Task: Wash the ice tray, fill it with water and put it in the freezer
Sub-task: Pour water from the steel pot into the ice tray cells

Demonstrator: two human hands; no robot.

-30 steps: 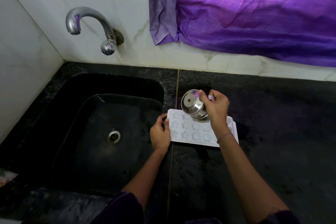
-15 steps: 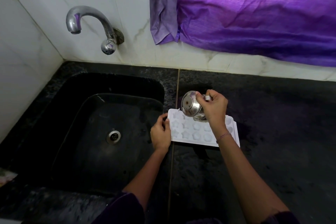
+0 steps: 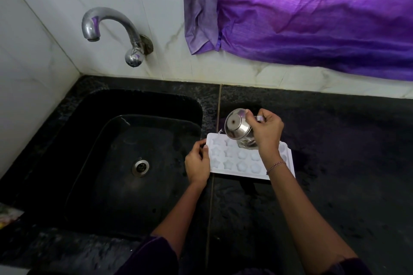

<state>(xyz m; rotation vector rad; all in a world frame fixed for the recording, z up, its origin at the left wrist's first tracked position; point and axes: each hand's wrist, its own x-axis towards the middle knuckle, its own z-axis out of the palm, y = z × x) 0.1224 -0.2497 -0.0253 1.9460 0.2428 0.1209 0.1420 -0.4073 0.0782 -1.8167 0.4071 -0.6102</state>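
Observation:
A white ice tray point(image 3: 232, 161) with star and flower shaped cells lies flat on the black counter, just right of the sink. My left hand point(image 3: 197, 164) grips the tray's left edge. My right hand point(image 3: 266, 130) holds a small steel cup point(image 3: 238, 127) by its handle, tipped steeply over the tray's back row with its base facing me. My right wrist hides part of the tray's right side.
A black sink point(image 3: 125, 158) with a steel drain point(image 3: 140, 167) lies to the left. A chrome tap point(image 3: 107, 27) juts from the white tiled wall, with no water running. A purple cloth point(image 3: 312, 11) hangs at the back right. The dark counter point(image 3: 346, 163) looks wet.
The steel cup has shifted slightly left and back over the tray and tipped further. My left hand has stayed on the tray's left edge.

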